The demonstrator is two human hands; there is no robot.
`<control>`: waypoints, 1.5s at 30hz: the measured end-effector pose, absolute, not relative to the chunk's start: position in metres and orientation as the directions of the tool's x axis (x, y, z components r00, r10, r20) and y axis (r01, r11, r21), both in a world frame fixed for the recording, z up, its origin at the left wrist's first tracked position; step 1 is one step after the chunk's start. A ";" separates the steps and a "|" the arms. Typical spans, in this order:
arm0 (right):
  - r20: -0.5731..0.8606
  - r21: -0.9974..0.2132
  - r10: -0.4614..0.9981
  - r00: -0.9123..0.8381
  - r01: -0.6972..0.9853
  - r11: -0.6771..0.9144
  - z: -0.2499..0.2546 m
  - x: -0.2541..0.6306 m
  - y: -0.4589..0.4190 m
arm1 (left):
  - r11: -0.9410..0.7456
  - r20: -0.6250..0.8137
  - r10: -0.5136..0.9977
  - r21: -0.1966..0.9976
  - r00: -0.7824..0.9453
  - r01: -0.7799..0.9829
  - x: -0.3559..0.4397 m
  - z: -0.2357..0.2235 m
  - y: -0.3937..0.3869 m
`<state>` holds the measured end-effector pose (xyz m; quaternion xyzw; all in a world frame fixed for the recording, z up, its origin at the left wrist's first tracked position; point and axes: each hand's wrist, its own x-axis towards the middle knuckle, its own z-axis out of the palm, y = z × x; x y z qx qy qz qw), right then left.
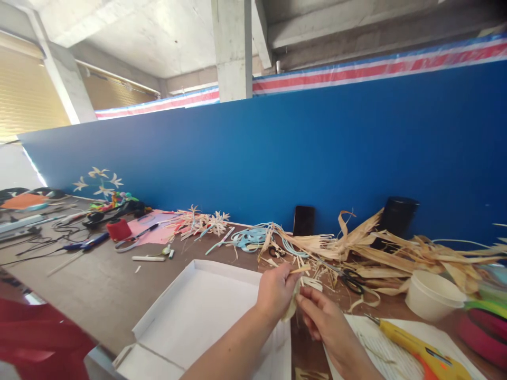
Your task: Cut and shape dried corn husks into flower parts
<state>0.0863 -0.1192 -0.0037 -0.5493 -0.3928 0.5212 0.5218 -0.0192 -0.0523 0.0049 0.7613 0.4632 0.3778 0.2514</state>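
My left hand (275, 292) and my right hand (322, 319) meet low in the middle of the view, above the table. Both pinch the same small pale piece of dried husk (298, 287); the left fingers grip a thin strip end, the right fingers hold the lower part. Just behind them lies a heap of dried husk leaves (380, 250) with black scissors (351, 279) resting in it. A shallow white box lid (198, 311) sits under my left forearm.
A yellow glue gun (420, 348) lies on white paper at the right, beside a white cup (431, 295). A phone (303, 220) and a black cylinder (396, 216) lean on the blue wall. Husk flowers (202, 221), red thread spool (118, 229), tools and cables lie left.
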 end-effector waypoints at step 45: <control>0.093 -0.942 0.934 0.344 0.335 -0.030 -0.001 0.100 -0.121 | -0.335 0.261 0.923 0.906 0.282 0.259 -0.013 0.000 -0.048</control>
